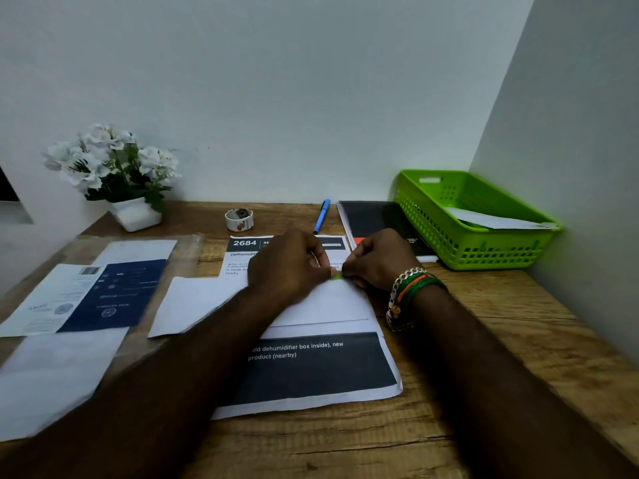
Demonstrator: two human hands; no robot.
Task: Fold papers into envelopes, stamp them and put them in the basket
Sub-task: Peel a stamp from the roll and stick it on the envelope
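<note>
Both hands meet over the white envelope (321,302), which lies on the printed sheet (311,371) in the middle of the wooden surface (484,357). The left hand (288,264) has its fingers curled, fingertips down at the envelope's far edge. The right hand (378,259), also curled, comes in from the other side. Between their fingertips sits a small green stamp (336,276), pinched or pressed by both at the envelope's top edge; the exact hold on it cannot be made out. The right wrist wears several bracelets (408,288).

Right of the envelope and further back stands one green basket (484,250) against the corner wall, with one white envelope (498,221) already lying inside. Between basket and envelope lies one black notebook (373,219), the basket overlapping its right edge. One blue pen (321,216) lies just behind the envelope, and one tape roll (239,219) to the left of the pen. Left of the envelope are a plain white paper (186,305), a blue-and-white leaflet (90,299) and another white sheet (58,375) nearer the camera. One pot of white flowers (114,174) stands far back left.
</note>
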